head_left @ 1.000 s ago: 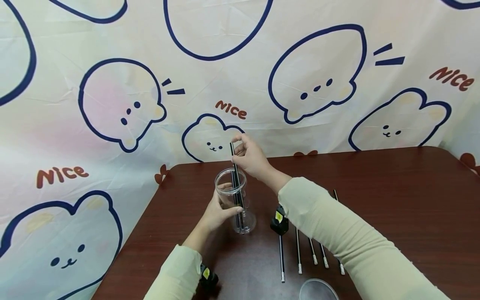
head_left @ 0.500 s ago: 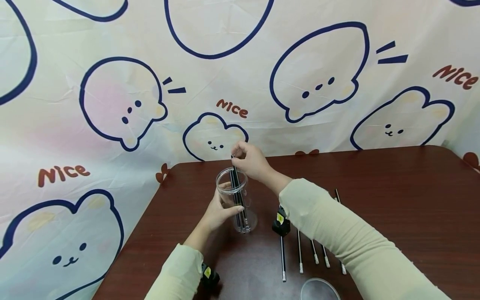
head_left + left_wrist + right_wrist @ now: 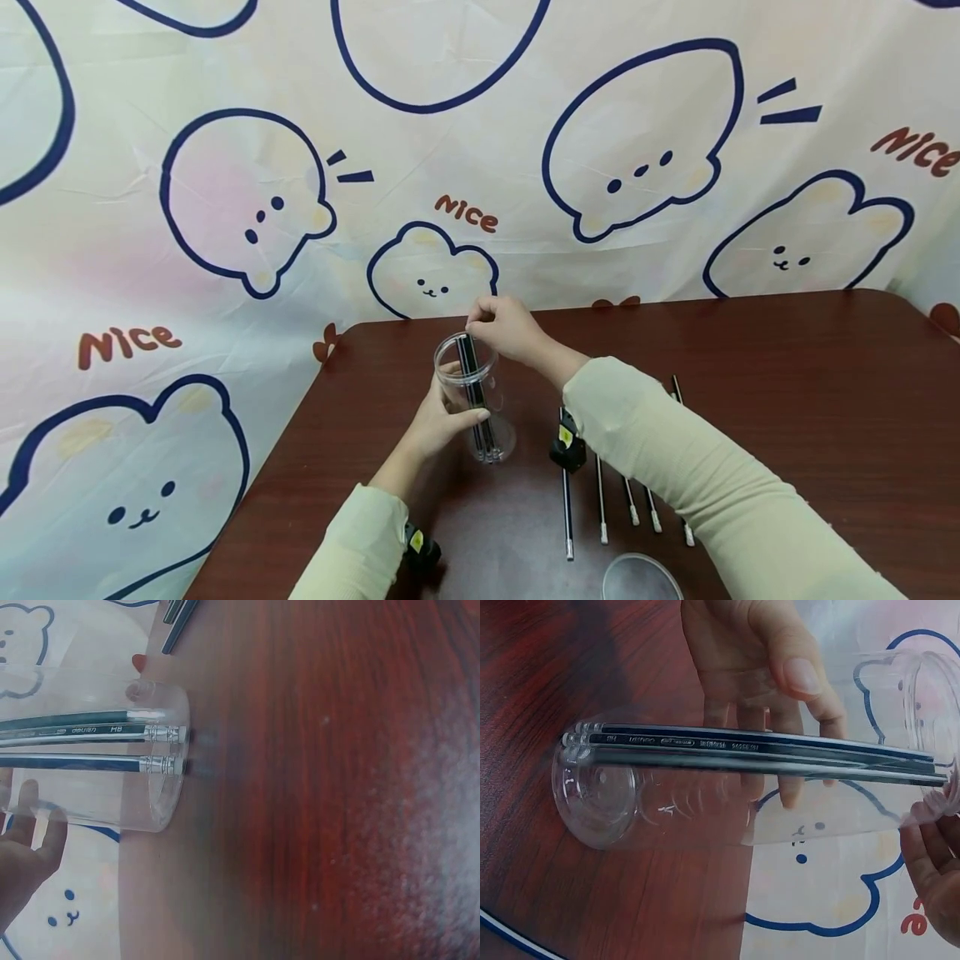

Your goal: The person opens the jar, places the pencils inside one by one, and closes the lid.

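A clear plastic jar (image 3: pixel 502 435) stands tilted near the table's far left edge. My left hand (image 3: pixel 438 423) grips its side, thumb in front and fingers behind, as the right wrist view also shows. Inside lie several dark pencils (image 3: pixel 705 744), eraser ends at the jar's bottom; "HB" is readable on one pencil (image 3: pixel 90 733) in the left wrist view. My right hand (image 3: pixel 512 329) is at the jar's mouth with loosely bent fingers. Its fingertips (image 3: pixel 926 817) lie right at the rim, beside the pencils' upper ends, with no pencil between them.
More dark pencils (image 3: pixel 602 500) lie in a spread row on the brown table (image 3: pixel 810 400), partly hidden under the right sleeve. A round clear lid (image 3: pixel 641 577) lies at the front. A printed cloth (image 3: pixel 480 150) hangs behind the table.
My right hand has come down to the jar's mouth, and the pencil it held has slid down into the jar beside the others. My left hand keeps its hold.
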{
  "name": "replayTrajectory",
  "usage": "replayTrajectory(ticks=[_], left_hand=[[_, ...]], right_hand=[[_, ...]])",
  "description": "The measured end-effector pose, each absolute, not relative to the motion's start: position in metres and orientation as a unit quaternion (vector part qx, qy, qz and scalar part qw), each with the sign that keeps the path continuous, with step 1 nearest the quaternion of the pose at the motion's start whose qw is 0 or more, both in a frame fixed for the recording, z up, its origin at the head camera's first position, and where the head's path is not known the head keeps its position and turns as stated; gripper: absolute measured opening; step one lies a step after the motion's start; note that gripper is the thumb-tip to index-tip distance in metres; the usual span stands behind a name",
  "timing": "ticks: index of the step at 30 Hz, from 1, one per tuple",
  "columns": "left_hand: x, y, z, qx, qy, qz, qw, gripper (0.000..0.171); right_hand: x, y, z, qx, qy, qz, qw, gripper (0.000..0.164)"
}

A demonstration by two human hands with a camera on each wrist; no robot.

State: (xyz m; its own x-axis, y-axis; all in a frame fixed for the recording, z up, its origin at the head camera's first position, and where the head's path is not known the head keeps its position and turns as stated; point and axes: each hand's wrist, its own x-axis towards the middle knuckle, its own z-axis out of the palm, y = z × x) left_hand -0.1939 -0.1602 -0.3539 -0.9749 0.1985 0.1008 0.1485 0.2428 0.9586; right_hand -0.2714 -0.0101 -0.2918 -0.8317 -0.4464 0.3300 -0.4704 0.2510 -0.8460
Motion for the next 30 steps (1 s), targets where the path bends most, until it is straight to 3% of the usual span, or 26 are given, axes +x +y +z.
replayTrajectory(ticks=[17, 30], left_hand=[[-0.209, -0.169, -0.372, 0.132, 0.778, 0.615, 0.013, 0.07], [-0.192, -0.159, -0.348, 0.096, 0.807, 0.583, 0.024, 0.07]], right_hand=[[-0.267, 0.016, -0.285, 0.208, -0.729, 0.645, -0.091, 0.017], [-0.255, 0.066, -0.292, 0.142, -0.712, 0.68, -0.105, 0.02]])
